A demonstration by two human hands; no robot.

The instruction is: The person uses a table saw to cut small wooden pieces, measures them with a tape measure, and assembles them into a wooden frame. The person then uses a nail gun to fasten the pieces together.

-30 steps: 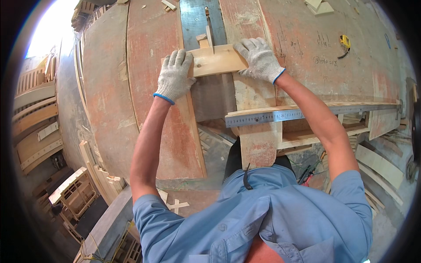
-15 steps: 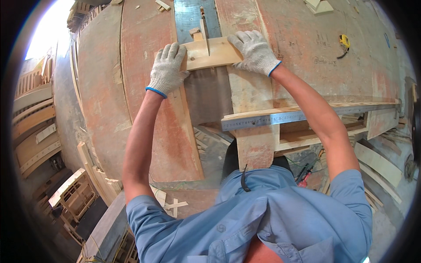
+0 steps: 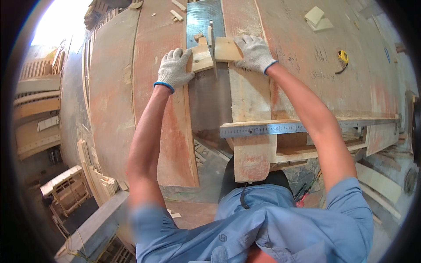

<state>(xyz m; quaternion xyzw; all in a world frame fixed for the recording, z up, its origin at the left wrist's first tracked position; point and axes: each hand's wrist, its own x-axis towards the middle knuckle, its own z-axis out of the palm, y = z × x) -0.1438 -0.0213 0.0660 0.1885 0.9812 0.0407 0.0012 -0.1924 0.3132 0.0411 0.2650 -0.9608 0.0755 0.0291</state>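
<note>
My left hand (image 3: pixel 174 68), in a pale knitted glove with a blue cuff, grips the outer end of a short pale wood piece (image 3: pixel 201 60). On the other side of an upright saw blade (image 3: pixel 212 52), my gloved right hand (image 3: pixel 255 55) holds a second wood piece (image 3: pixel 226 49) by its right end. The blade stands in the gap between the two pieces. Part of each piece is hidden under the gloves. A small wood offcut (image 3: pixel 198 37) sits just beyond the left piece, beside the blade.
The saw table (image 3: pixel 162 131) has worn reddish panels and a metal plate (image 3: pixel 204 15) at the far middle. A steel ruler (image 3: pixel 263 129) runs along a wooden rail on the right. Farther off lie a yellow tape measure (image 3: pixel 342 59) and pale offcuts (image 3: pixel 319 18). Stacked wood (image 3: pixel 37 109) stands left.
The single board that spanned both hands is now two pieces, parted at the blade. My left hand and its piece now sit slightly farther right in view; the left piece has tilted.
</note>
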